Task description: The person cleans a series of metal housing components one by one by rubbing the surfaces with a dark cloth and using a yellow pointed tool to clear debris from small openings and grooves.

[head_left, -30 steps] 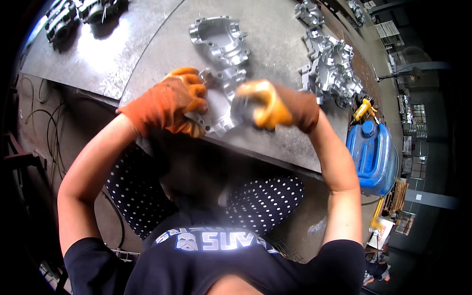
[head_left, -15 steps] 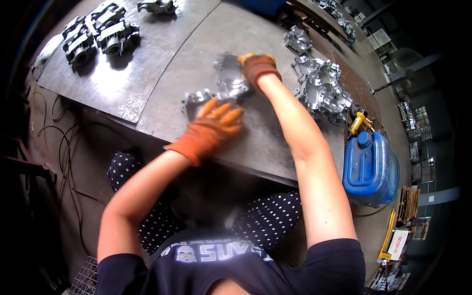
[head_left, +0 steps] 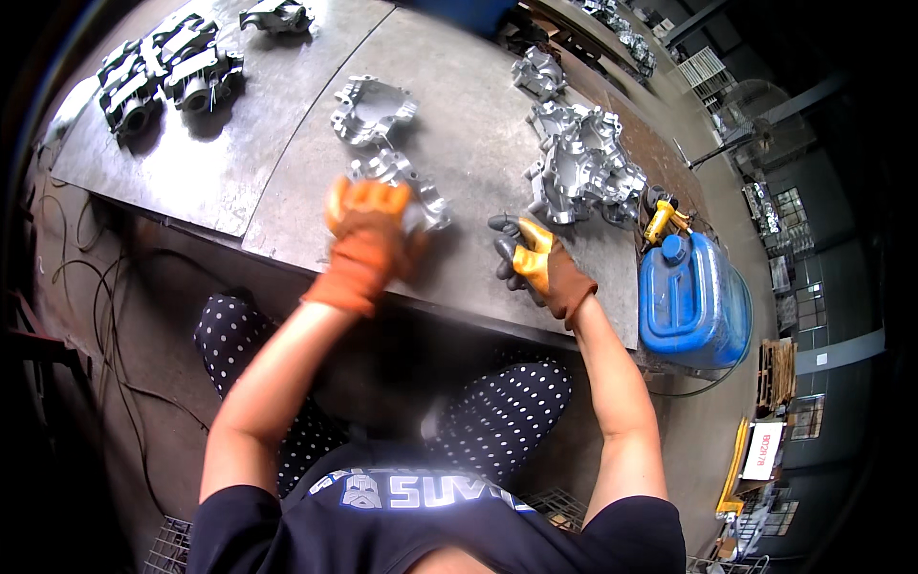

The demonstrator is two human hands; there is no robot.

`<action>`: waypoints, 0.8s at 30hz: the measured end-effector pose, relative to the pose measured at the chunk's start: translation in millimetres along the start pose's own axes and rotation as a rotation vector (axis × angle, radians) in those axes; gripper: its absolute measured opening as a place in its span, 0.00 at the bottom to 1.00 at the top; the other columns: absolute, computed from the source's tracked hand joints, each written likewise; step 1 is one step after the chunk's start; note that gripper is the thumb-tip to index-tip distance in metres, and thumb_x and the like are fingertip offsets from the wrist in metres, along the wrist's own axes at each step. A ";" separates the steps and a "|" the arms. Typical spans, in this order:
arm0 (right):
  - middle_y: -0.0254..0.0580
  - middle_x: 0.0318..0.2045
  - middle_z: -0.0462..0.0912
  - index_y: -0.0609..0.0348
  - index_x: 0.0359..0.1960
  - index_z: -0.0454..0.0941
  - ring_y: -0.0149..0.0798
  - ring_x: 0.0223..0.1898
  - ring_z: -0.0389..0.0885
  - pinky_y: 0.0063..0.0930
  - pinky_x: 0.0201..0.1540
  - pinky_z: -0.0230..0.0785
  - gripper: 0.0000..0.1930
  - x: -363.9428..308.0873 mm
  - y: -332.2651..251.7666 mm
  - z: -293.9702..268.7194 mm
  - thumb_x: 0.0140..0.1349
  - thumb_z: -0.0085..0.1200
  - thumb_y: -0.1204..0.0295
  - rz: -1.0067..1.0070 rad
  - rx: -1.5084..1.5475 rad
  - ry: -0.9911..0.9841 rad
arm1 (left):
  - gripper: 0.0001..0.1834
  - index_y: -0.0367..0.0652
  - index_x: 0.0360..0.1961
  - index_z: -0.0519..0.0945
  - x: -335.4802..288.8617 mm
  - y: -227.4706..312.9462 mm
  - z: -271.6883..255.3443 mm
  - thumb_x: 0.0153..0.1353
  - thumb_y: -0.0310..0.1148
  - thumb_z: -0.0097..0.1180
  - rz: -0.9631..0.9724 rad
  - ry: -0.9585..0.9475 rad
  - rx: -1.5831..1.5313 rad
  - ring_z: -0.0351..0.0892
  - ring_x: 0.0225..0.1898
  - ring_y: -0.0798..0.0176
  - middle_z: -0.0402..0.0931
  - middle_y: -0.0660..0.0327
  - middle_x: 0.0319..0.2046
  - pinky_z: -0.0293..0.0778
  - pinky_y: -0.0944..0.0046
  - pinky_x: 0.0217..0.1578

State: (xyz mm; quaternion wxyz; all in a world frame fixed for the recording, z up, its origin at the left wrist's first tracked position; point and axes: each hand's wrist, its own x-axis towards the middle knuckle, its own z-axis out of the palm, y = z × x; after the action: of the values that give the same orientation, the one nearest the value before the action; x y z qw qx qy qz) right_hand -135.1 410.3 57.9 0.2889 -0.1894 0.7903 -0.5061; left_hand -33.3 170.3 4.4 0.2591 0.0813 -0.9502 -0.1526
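Observation:
My left hand (head_left: 366, 225), in an orange work glove and slightly blurred, has its fingers curled on the near side of a silver metal casting (head_left: 390, 165). That casting lies on the metal-topped table (head_left: 470, 292), partly hidden by the glove. Just beyond it sits another open-framed casting (head_left: 373, 112), close to the first or touching it. My right hand (head_left: 537, 262), gloved in yellow and brown with dark fingertips, hovers near the table's front edge. Its fingers are loosely bent and apart, with nothing in them.
Several castings (head_left: 579, 163) cluster at the right of the table. A yellow hand tool (head_left: 660, 222) lies by a blue jerrycan (head_left: 693, 297) at the right edge. Several darker castings (head_left: 172, 77) stand far left. Cables (head_left: 115, 316) trail over the floor at left.
My right hand has let go of the far casting and drawn back toward the front edge. That casting now sits farther left. My left hand stays at the nearer casting, its fingers more curled.

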 end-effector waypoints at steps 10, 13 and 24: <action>0.48 0.39 0.88 0.51 0.47 0.79 0.47 0.40 0.88 0.42 0.42 0.76 0.13 38.7 -20.8 49.5 0.67 0.53 0.59 -0.257 -1.477 0.083 | 0.22 0.53 0.48 0.82 -42.0 -15.0 3.9 0.50 0.38 0.69 0.090 -0.173 -0.086 0.78 0.47 0.51 0.79 0.59 0.39 0.69 0.49 0.55; 0.38 0.37 0.88 0.49 0.48 0.79 0.42 0.38 0.88 0.38 0.39 0.74 0.12 41.5 -19.5 66.5 0.67 0.49 0.65 -0.283 -1.674 0.101 | 0.21 0.54 0.46 0.83 -43.3 -22.6 -4.1 0.49 0.38 0.70 0.176 -0.152 -0.162 0.78 0.46 0.51 0.79 0.61 0.39 0.71 0.50 0.53; 0.43 0.24 0.83 0.54 0.36 0.74 0.46 0.23 0.85 0.42 0.28 0.72 0.06 42.4 6.4 92.7 0.61 0.52 0.67 -0.387 -1.643 0.366 | 0.23 0.52 0.47 0.82 -49.1 -25.1 11.2 0.49 0.42 0.71 0.124 -0.173 -0.077 0.78 0.50 0.54 0.78 0.64 0.48 0.68 0.49 0.55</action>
State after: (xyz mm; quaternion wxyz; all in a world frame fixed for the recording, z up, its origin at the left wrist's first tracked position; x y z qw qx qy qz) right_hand -107.3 323.9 11.1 -0.1628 -0.3853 0.8936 0.1629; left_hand 4.7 160.9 -36.1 0.1882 -0.0012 -0.9656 -0.1792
